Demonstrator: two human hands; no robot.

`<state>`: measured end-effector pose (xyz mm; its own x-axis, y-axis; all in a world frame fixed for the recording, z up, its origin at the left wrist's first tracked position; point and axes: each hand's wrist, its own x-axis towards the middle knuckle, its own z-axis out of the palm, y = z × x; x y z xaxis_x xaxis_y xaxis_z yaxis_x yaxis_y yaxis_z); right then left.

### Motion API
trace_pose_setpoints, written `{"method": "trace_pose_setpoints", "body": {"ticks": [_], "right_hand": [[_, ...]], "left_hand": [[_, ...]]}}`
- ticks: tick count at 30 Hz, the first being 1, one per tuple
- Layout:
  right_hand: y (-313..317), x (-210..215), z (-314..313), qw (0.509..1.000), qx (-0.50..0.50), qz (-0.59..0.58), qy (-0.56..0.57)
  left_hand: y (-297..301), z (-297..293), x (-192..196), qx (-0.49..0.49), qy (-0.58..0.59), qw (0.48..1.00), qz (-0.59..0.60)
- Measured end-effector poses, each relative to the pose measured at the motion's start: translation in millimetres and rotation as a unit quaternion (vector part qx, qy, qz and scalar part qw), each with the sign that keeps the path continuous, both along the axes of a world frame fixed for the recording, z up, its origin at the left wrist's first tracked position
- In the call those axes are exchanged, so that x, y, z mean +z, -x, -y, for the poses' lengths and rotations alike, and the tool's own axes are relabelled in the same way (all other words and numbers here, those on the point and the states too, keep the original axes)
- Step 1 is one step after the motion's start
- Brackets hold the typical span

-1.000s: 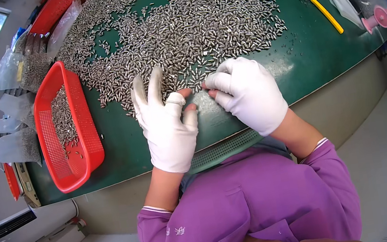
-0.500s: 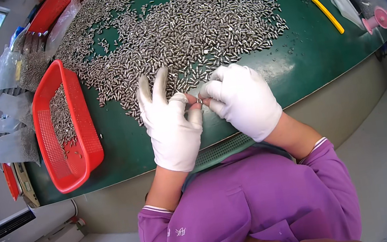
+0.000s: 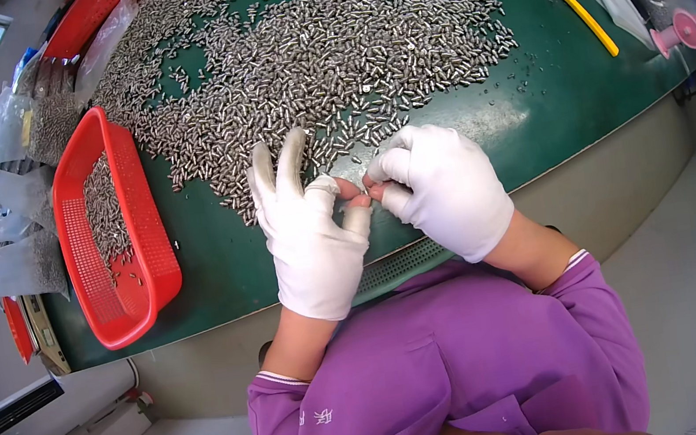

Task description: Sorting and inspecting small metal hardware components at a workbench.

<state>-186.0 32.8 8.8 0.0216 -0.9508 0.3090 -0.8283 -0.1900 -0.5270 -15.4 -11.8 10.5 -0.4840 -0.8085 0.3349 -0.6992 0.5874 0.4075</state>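
Observation:
My left hand (image 3: 309,245), in a white glove with bare thumb and index tips, pinches at a small metal pin (image 3: 367,196); its other fingers stretch out toward the pile. From the right, my gloved right hand (image 3: 450,194) meets it fingertip to fingertip, its thumb and index closed on the same piece. Most of that pin is hidden by the fingertips. Just beyond both hands, a broad pile of small silvery metal pins (image 3: 325,52) spreads over the green tabletop (image 3: 547,114).
At the left stands a red perforated basket (image 3: 159,253) with more pins inside. Bags of metal parts (image 3: 27,264) line the far left edge. A yellow-handled tool (image 3: 589,23) and a pink spool (image 3: 680,34) lie at the right. A green perforated tray (image 3: 404,265) sits below the table edge.
Both hands have shifted slightly toward me, still joined at the fingertips. Less of the small pin shows between them now.

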Motion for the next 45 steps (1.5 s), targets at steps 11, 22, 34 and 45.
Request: {"method": "trace_pose_setpoints", "body": {"ticks": [11, 22, 34, 45], "right_hand": [[1.0, 7.3, 0.4, 0.999, 0.023, 0.000, -0.022], [1.9, 6.7, -1.9, 0.999, 0.048, 0.008, -0.022], [30.9, 13.0, -20.5, 0.974, 0.203, 0.061, -0.082], [-1.0, 6.3, 20.2, 0.988, -0.050, -0.133, 0.057]], "left_hand": [[-2.2, -1.7, -0.6, -0.020, -0.003, 1.000, 0.000], [-4.2, -1.6, -2.1, -0.050, -0.026, 0.998, -0.029], [-28.6, -10.0, 16.4, -0.240, -0.036, 0.970, -0.004], [-5.8, 19.2, 1.8, 0.031, 0.081, 0.995, 0.055]]}}
